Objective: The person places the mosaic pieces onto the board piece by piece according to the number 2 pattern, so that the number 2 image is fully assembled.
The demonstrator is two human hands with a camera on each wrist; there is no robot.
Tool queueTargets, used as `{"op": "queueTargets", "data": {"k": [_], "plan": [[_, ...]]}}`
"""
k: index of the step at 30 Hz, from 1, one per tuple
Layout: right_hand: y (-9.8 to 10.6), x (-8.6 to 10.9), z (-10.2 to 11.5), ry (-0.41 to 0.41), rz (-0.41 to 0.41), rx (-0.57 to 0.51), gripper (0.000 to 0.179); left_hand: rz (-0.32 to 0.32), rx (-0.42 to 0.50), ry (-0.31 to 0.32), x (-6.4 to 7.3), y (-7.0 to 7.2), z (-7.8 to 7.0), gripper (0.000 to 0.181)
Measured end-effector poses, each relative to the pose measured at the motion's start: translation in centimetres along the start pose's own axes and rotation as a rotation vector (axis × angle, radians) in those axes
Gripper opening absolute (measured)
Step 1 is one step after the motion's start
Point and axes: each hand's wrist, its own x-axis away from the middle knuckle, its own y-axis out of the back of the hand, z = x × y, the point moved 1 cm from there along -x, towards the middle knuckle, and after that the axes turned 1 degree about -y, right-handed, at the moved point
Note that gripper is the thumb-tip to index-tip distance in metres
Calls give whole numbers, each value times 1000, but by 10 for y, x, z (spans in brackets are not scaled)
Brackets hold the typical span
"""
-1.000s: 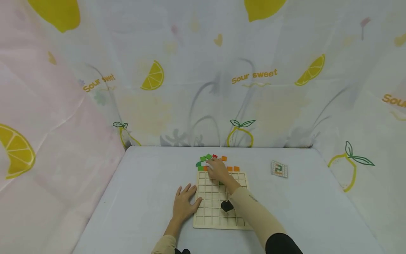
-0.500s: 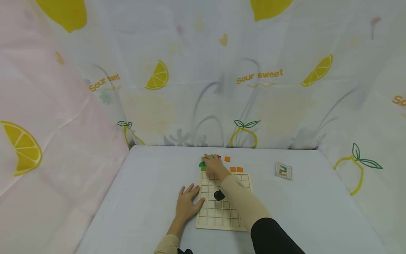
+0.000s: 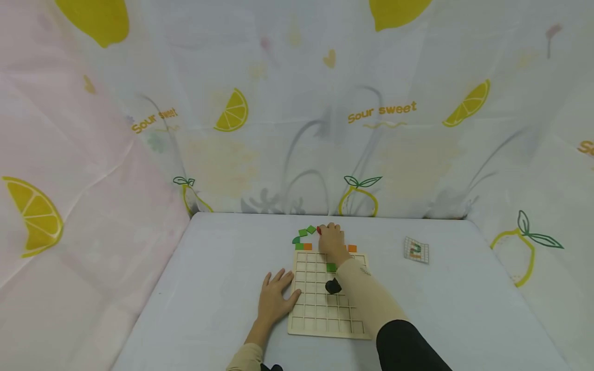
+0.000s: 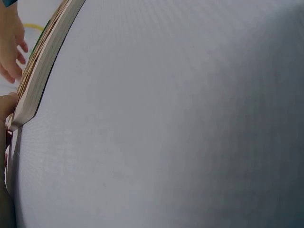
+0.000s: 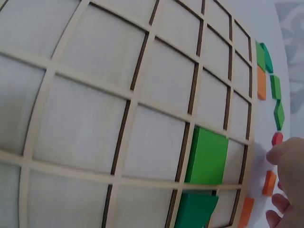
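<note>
My left hand (image 3: 274, 300) lies along the left edge of a square wooden grid board (image 3: 308, 312), its thumb over the rim. My right hand (image 3: 332, 239) is just beyond the board's far edge, fingers pointing down. In the right wrist view its thumb is right beside a red piece (image 5: 277, 138), apart from the curled fingers, with an orange tile (image 5: 269, 183) in view between them. A green square tile (image 5: 207, 156) sits in one cell of the grid, and a dark green piece with a slanted side (image 5: 194, 209) in the neighbouring cell.
Behind the board lie green tiles (image 3: 303, 233), a dark green rounded piece (image 3: 296, 240) and orange tiles (image 3: 352, 248). A small card with a gridded coloured pattern (image 3: 416, 250) lies to the right on the white table (image 3: 209, 288). Lemon-printed cloth (image 3: 287, 154) surrounds the table.
My right hand first shifts left over the green pieces, then moves back right to the red piece, uncovering the green and orange tiles. The left hand stays at the board.
</note>
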Motion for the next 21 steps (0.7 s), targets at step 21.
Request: {"op": "queueTargets", "data": {"k": [21], "plan": [[-132, -94, -136, 291, -323, -131, 34, 11, -3, 11, 0, 0, 0, 46]]}}
